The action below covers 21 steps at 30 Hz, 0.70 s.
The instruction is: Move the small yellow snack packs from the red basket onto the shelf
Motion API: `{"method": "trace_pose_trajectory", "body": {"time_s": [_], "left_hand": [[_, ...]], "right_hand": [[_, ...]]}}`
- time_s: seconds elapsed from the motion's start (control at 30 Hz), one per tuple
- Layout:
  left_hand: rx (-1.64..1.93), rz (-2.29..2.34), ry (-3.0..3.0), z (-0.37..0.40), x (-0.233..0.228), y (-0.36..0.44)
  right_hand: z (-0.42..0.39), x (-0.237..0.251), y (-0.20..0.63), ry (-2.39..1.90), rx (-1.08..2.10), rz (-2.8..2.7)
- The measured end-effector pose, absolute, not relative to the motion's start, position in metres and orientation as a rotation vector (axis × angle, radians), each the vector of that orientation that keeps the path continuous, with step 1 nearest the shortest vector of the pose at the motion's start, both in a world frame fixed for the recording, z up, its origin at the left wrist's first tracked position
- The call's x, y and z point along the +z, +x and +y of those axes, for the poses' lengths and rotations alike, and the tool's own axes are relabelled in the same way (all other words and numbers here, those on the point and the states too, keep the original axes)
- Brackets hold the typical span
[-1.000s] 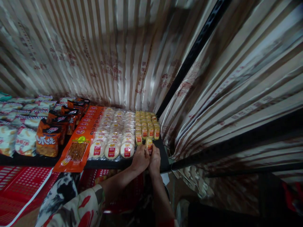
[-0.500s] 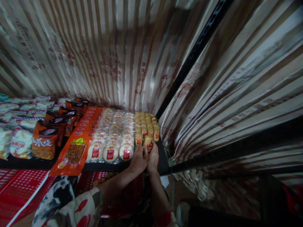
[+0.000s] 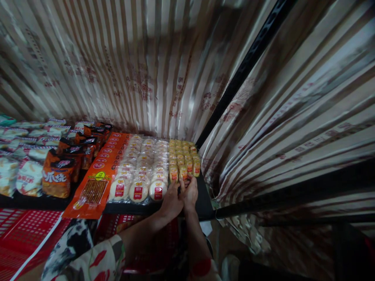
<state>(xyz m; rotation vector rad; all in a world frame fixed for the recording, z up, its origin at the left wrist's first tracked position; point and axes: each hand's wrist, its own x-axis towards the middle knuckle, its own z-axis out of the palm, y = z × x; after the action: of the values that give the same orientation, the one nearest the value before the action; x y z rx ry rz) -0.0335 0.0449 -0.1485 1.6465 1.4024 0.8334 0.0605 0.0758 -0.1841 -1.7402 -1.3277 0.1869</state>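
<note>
The small yellow packet is oblong with a rounded top, in a shiny wrapper bearing a reddish label on its front. It appears to stand on end, label outward, in the front of a block of matching yellow packets, all just right of the white round crackers. Fingers of the left hand and right hand are at its lower end; their grip is too dim to judge.

crackers lie left of the rightmost packets on the shelf.
</note>
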Motion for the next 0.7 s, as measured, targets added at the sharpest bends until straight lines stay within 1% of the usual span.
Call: {"method": "trace_pose_trajectory", "body": {"time_s": [0.2,0.33,0.53,0.7], "left_hand": [[0.811,1.394,1.658,0.044,-0.147,-0.035],[0.868,1.369,1.694,0.043,-0.144,-0.034],[0.796,1.542,1.933,0.05,-0.134,-0.031],[0.789,1.545,2.035,0.06,-0.14,-0.027]], "right_hand": [[0.079,-0.189,0.061,-1.703,0.124,-1.35],[0.077,-0.193,0.061,-1.679,0.113,-1.362],[0.07,-0.195,0.061,-1.629,0.201,-1.351],[0.069,-0.196,0.062,-1.607,0.248,-1.346]]}}
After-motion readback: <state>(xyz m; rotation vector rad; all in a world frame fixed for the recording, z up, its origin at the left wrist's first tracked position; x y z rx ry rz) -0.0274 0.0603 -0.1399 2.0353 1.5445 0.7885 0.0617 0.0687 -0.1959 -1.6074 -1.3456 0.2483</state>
